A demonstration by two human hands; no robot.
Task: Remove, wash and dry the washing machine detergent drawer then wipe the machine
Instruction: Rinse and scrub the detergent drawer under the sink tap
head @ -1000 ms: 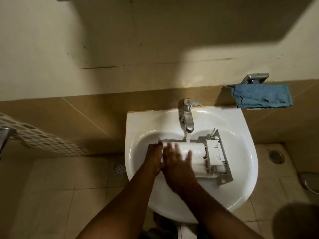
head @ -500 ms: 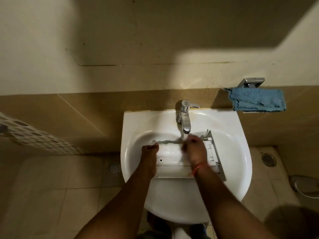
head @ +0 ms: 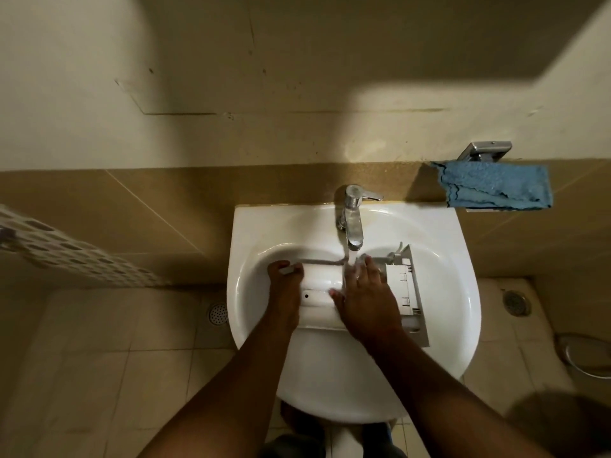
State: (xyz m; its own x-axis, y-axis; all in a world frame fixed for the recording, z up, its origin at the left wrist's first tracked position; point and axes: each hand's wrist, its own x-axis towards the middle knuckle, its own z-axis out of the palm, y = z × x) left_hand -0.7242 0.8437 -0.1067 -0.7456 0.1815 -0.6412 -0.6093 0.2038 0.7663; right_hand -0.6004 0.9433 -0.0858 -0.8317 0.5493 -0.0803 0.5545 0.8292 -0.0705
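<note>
The white detergent drawer (head: 319, 289) lies across the bowl of the white sink (head: 443, 282), its grey front panel (head: 405, 292) to the right. Water runs from the chrome tap (head: 353, 219) onto the drawer. My left hand (head: 283, 285) grips the drawer's left end, fingers curled over its far corner. My right hand (head: 367, 295) lies flat on top of the drawer, fingers spread under the stream.
A blue cloth (head: 494, 188) hangs on a chrome holder (head: 486, 152) on the wall, right of the tap. Floor drains (head: 218, 314) (head: 515, 302) sit in the tiles either side of the sink. A metal object (head: 587, 355) lies at the right edge.
My right hand went from the drawer's middle up to its far edge at the tap, then came back to lie flat across the top. My left hand stayed on the left end.
</note>
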